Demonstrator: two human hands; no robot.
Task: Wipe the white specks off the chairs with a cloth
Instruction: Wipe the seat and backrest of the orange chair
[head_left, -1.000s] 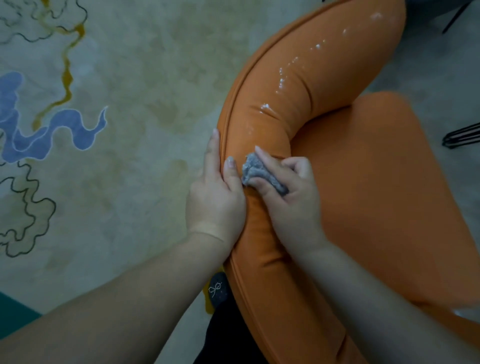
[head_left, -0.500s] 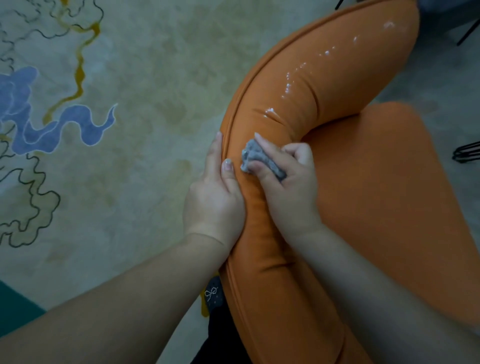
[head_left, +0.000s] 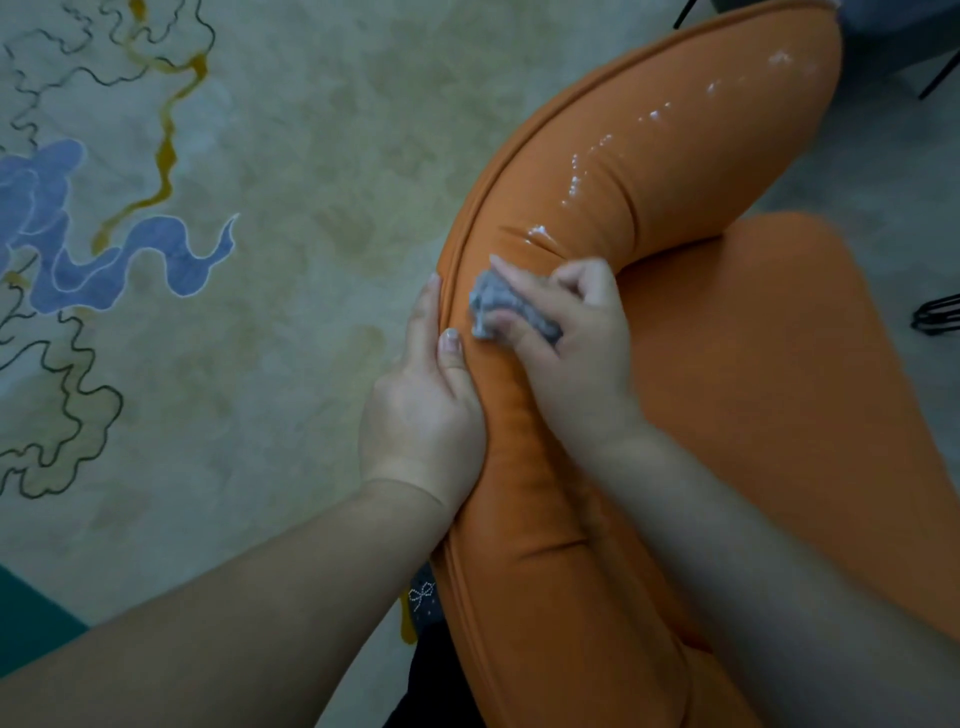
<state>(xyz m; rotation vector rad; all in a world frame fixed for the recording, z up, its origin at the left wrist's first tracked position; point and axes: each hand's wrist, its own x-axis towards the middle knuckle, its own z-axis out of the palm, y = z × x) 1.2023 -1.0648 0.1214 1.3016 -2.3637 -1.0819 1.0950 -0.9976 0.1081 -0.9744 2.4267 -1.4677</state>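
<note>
Several white specks (head_left: 587, 171) are strung along the curved, padded backrest (head_left: 675, 156) of the orange chair (head_left: 779, 389), from just beyond the hands up toward its far end. A small grey cloth (head_left: 498, 306), bunched into a wad, is pinched between the thumb and curled fingers of the right hand (head_left: 566, 348) and pressed onto the backrest just short of the nearest speck. The cloth is judged light, soft and limp, best kept balled so that firm pressure can be passed through it. The padding is judged soft and yielding, creased at the bend, and the specks appear wet or glossy, so smearing is a risk. The backrest's outer side is touched by the left hand (head_left: 423, 410), fingers laid nearly straight along the piped seam and thumb on top, seemingly to steady it. Ample open length of backrest is left ahead for wiping; the seat lies just to the right, patterned carpet (head_left: 260, 364) to the left. Dark thin legs (head_left: 935, 314), perhaps of another chair, are seen at the right edge, well apart.
</note>
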